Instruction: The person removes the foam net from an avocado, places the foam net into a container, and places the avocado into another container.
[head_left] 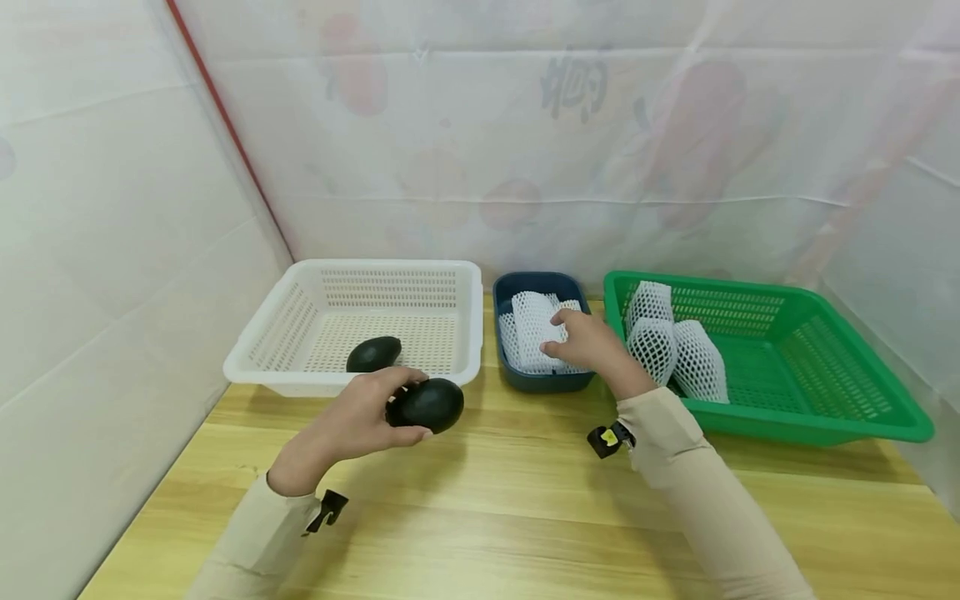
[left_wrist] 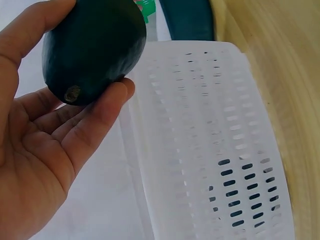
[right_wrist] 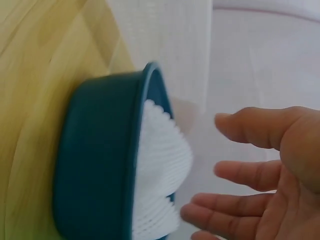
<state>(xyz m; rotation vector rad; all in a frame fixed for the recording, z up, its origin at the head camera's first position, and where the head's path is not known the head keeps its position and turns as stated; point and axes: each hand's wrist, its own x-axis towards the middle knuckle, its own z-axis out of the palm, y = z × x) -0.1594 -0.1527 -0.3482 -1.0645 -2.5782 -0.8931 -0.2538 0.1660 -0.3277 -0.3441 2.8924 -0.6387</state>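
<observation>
My left hand holds a dark green avocado just in front of the white basket. In the left wrist view, thumb and fingers curl round the avocado, and its stem scar shows. A second avocado lies inside the white basket. Over the small dark blue bin, my right hand reaches with fingers spread. White foam net sleeves fill that bin. The right wrist view shows a gap between the fingers of the hand and the sleeves, with nothing held.
At the right stands a green basket with several net-wrapped items at its left end. All the containers sit along the back of a wooden table. Behind them hangs a pale plastic sheet, with more sheeting on both sides.
</observation>
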